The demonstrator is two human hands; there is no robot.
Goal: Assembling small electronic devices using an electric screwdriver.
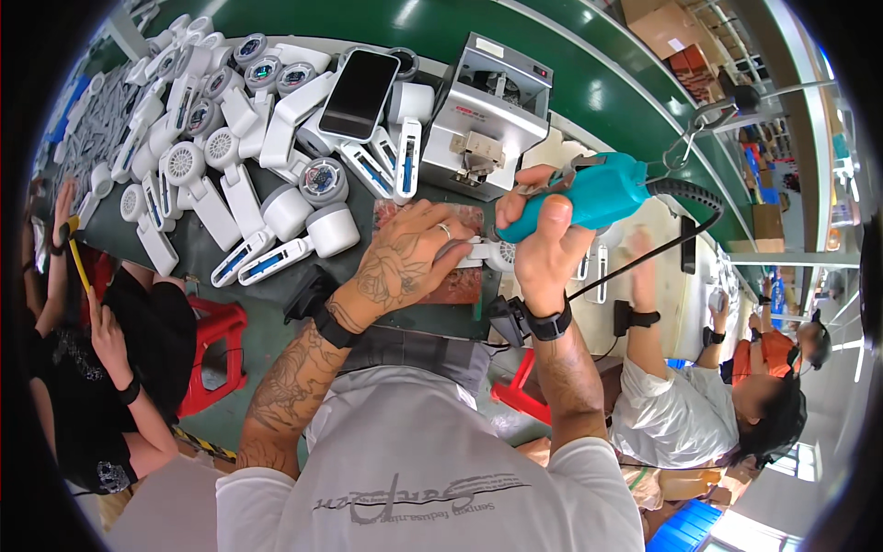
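My right hand [549,235] is closed round a teal electric screwdriver [593,198] hung from a metal hook, its black cord curving away to the right. Beneath the tool lies a white handheld fan [499,256], its round grille partly covered by my right hand. My tattooed left hand [405,253], wearing a ring, holds the fan by its handle against a reddish work pad [451,293]. The screwdriver's tip and the spot it meets are hidden behind my hand.
Many white fan housings [221,147] are heaped on the left of the bench. A black-screened phone [361,95] rests on them. Behind my hands stands a grey metal machine [492,124]. Co-workers sit on both sides, near red stools [216,354].
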